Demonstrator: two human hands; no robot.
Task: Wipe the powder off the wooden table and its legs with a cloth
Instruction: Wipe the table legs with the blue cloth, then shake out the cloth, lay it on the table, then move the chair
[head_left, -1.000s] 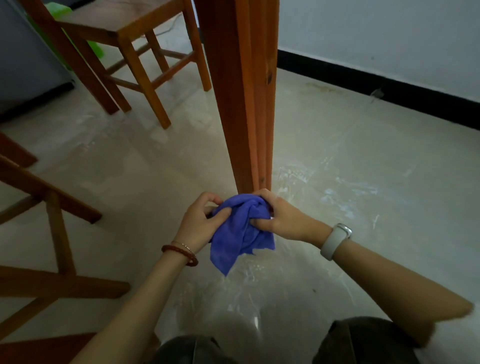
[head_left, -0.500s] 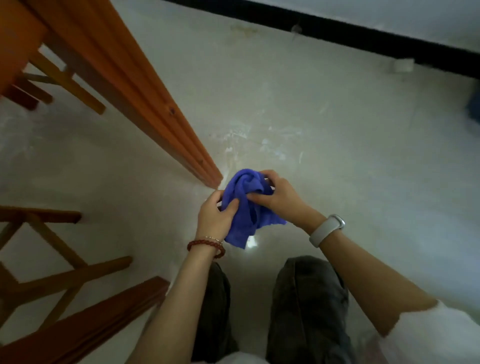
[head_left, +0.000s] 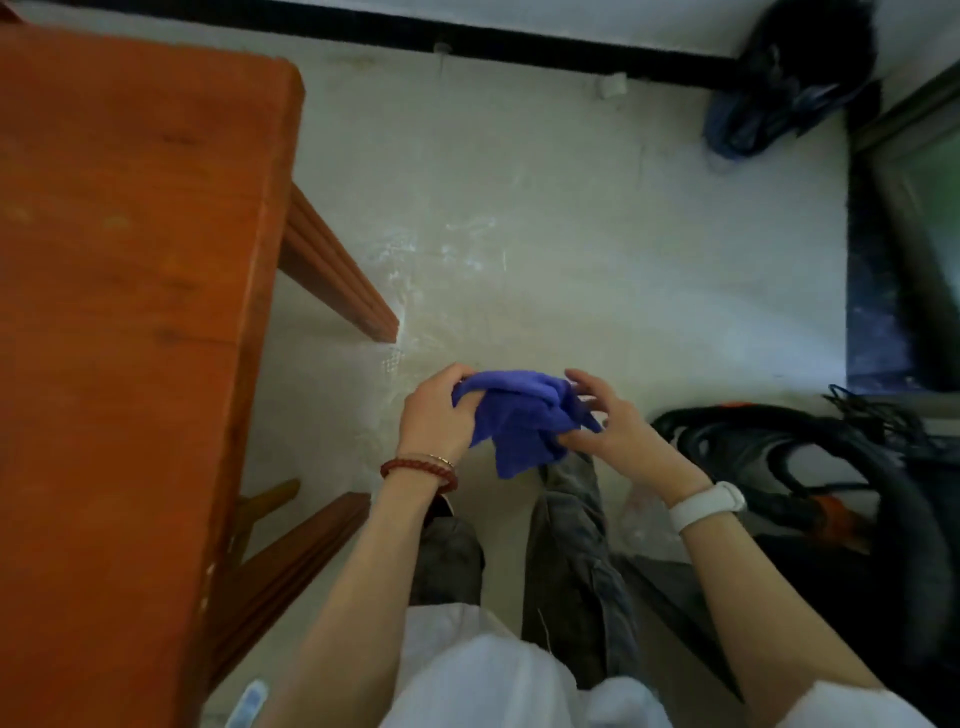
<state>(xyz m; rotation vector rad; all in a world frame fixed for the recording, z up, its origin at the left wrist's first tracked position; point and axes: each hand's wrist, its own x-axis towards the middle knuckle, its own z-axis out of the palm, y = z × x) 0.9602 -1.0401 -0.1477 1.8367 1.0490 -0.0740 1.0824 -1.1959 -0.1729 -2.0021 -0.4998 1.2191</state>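
Observation:
The wooden table fills the left side, seen from above, its orange-brown top in full view. One table leg slants down to the floor, and another leg shows lower down. A crumpled blue cloth hangs in front of me above my legs. My left hand grips its left end. My right hand holds its right side with the thumb and lower fingers, the upper fingers spread. Both hands are to the right of the table, apart from it.
White powder smears mark the pale floor near the leg's foot. Black cables and an orange-trimmed device lie at the right. A dark bag sits by the black skirting at the back right. A dark door frame stands at the right.
The view has risen from floor level to above the table top. The cloth has come away from the leg's foot, and my right hand's fingers have spread on it.

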